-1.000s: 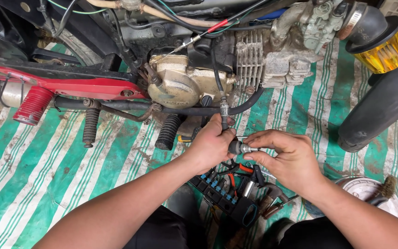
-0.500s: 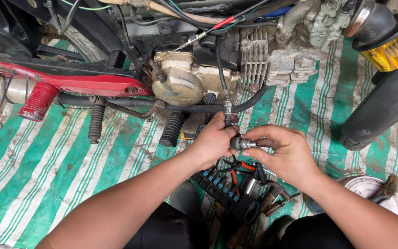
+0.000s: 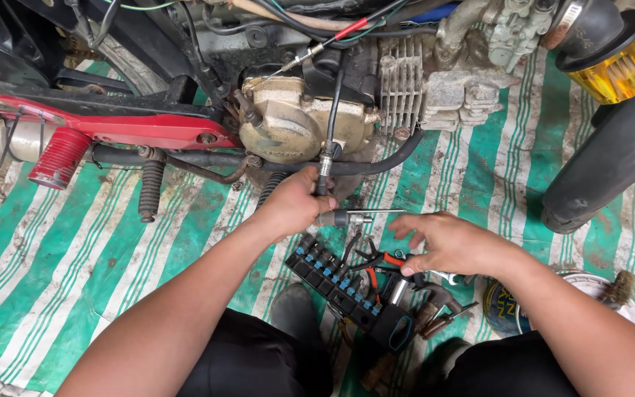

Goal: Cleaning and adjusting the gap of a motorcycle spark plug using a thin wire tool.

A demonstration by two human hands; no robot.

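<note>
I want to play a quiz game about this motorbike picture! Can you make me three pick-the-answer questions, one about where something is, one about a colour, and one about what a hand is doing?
1. Where is the black socket rail?
A. On the striped mat, below the hands
B. On top of the engine
C. In the left hand

2. What colours are the mat's stripes?
A. Blue and yellow
B. Green and white
C. Red and black

3. What is the left hand doing?
A. Lying flat and empty
B. Gripping a slim tool
C. Holding the yellow air filter

Answers: 1 A, the rail lies on the mat among the tools. 2 B, green and white bands show everywhere. 3 B, its fingers wrap the tool's handle.
</note>
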